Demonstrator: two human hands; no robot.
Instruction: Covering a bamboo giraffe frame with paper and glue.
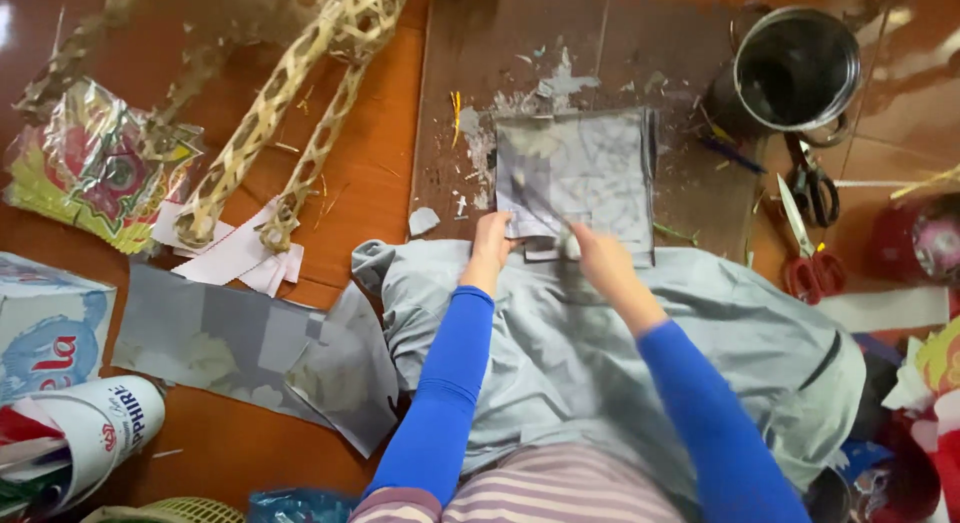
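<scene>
Two hands meet at the near edge of a grey printed paper sheet (585, 173), which lies flat on a dark, glue-smeared work board (520, 53) on the wooden floor (370, 173). The left hand (492, 241) presses the sheet's lower left corner, fingers curled down onto the paper. The right hand (597, 255) has its fingers closed around a thin brush-like tool (535, 201) that slants up and left across the sheet; motion blur hides its tip. Both forearms wear blue sleeves and reach out over a grey cloth (620, 353) spread across the lap.

Just beyond the board's far right corner stands a dark metal pot (795, 68), with scissors (810, 188) beside it. Left of the board lie woven bamboo frames (300, 103), pink paper strips (235, 253) and more grey paper pieces (230, 338).
</scene>
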